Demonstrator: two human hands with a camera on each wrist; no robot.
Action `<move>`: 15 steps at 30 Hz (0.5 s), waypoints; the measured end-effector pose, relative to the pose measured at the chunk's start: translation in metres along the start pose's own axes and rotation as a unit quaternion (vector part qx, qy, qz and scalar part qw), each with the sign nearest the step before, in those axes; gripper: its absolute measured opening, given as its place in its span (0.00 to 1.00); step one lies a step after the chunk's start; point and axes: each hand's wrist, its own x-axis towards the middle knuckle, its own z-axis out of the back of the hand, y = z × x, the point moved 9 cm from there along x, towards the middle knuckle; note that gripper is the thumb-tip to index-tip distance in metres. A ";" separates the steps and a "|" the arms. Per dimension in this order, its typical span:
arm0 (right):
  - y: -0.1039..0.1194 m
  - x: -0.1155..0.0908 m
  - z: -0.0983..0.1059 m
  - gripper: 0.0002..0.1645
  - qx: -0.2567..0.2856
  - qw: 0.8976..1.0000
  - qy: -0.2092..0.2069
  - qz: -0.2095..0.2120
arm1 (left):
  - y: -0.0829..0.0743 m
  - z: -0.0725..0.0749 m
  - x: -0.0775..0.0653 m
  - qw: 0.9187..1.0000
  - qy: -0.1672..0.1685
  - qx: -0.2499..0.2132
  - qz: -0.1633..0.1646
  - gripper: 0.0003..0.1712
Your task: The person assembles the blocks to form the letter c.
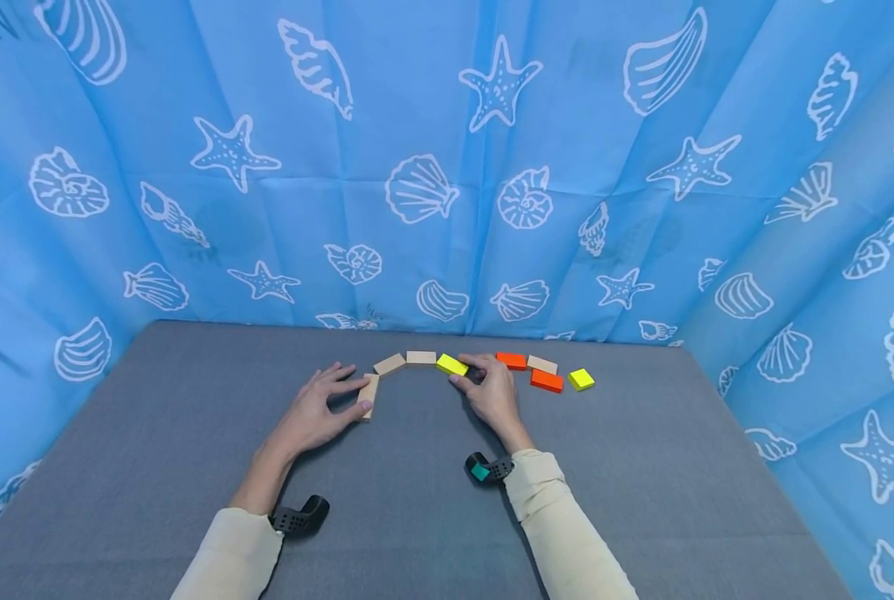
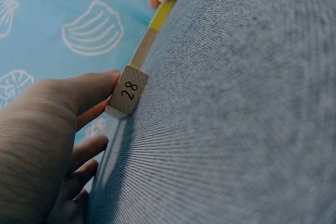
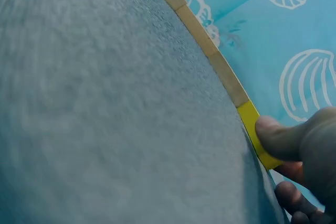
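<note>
In the head view my left hand pinches a plain wooden block between thumb and index finger. In the left wrist view that wooden block shows the number 28 on its end. My right hand holds a yellow block by its right end, thumb in front; the right wrist view shows the thumb over the yellow block. Between the hands lie two more wooden blocks, one slanted and one level. Together the blocks form a curved row.
Right of my right hand lie two orange blocks, one behind and one nearer, a wooden block and a yellow block. Grey cloth covers the table. A blue shell-patterned curtain hangs along its back edge.
</note>
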 end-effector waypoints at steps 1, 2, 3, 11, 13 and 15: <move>0.000 0.000 0.002 0.23 0.012 1.000 -0.001 0.004 | 0.000 0.000 0.000 1.000 0.000 0.000 0.000 0.30; 0.000 0.000 0.004 0.23 0.022 1.000 -0.001 0.005 | 0.000 0.000 0.000 1.000 0.001 -0.001 0.001 0.30; 0.000 0.000 0.006 0.23 0.028 1.000 -0.002 0.007 | 0.000 0.000 0.000 1.000 0.001 -0.002 0.001 0.30; -0.006 0.006 0.031 0.24 0.046 0.999 -0.010 0.004 | 0.001 -0.001 -0.001 1.000 0.002 -0.006 0.004 0.30; -0.009 0.008 0.038 0.25 0.048 0.999 -0.011 0.002 | 0.002 -0.001 0.000 1.000 0.002 -0.006 0.005 0.30; -0.013 0.009 0.044 0.26 0.043 0.999 -0.012 -0.004 | 0.001 -0.001 0.000 1.000 0.002 -0.005 0.005 0.30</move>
